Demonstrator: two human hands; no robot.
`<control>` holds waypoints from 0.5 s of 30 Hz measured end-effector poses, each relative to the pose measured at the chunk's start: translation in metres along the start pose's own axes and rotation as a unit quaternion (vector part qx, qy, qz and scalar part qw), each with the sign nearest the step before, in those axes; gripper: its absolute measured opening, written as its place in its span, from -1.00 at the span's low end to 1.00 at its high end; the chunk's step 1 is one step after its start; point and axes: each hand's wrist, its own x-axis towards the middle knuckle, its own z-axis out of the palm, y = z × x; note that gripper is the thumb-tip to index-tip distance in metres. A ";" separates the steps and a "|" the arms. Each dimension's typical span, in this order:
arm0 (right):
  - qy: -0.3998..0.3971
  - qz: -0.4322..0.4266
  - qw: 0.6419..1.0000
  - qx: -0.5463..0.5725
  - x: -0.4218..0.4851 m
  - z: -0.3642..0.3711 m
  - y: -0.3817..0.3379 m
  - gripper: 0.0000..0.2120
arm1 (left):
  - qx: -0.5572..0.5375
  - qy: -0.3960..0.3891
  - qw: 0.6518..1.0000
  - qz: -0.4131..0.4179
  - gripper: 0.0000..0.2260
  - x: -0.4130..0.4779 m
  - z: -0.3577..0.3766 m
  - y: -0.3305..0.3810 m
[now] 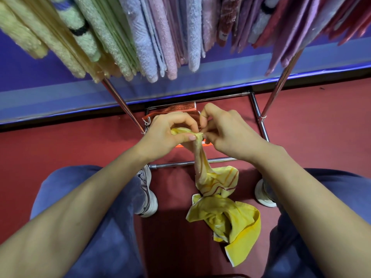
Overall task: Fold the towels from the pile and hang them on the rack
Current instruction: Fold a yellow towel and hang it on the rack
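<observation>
A pale yellow towel with orange stripes (pixel 215 180) hangs in a twisted strand from both hands, above the floor. My left hand (pixel 170 133) grips its bunched top between thumb and fingers. My right hand (pixel 224 129) pinches the same edge just beside it. A brighter yellow towel (pixel 226 219) lies crumpled on the red floor between my feet. Several folded towels (pixel 152 37) in yellow, green, lilac, pink and red hang from the rack across the top of the view.
The rack's chrome legs (pixel 122 103) and base bars (pixel 192 162) frame the floor under my hands. An orange-red cloth (pixel 176 111) lies inside the base, partly hidden by my hands. A blue wall runs behind. My shoes (pixel 147 195) stand on either side.
</observation>
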 end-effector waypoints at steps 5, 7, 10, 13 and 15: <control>0.016 -0.005 1.000 -0.002 0.000 -0.001 0.001 -0.72 | -0.045 0.005 0.998 -0.032 -0.87 -0.001 0.001 -0.001; 0.018 -0.004 1.000 -0.001 0.000 -0.001 0.000 -0.73 | -0.038 0.004 0.999 -0.033 -0.87 0.001 0.000 0.000; -0.003 0.011 1.000 0.010 0.000 -0.002 -0.002 -0.72 | -0.004 0.009 0.999 -0.030 -0.87 0.002 0.001 0.000; -0.025 0.003 0.999 -0.033 0.000 0.002 -0.003 -0.58 | -0.019 0.020 0.999 -0.044 -0.83 0.001 0.005 0.000; -0.009 -0.015 0.996 -0.092 0.000 0.006 -0.003 -0.59 | -0.022 0.030 0.998 -0.049 -0.77 0.000 0.009 -0.001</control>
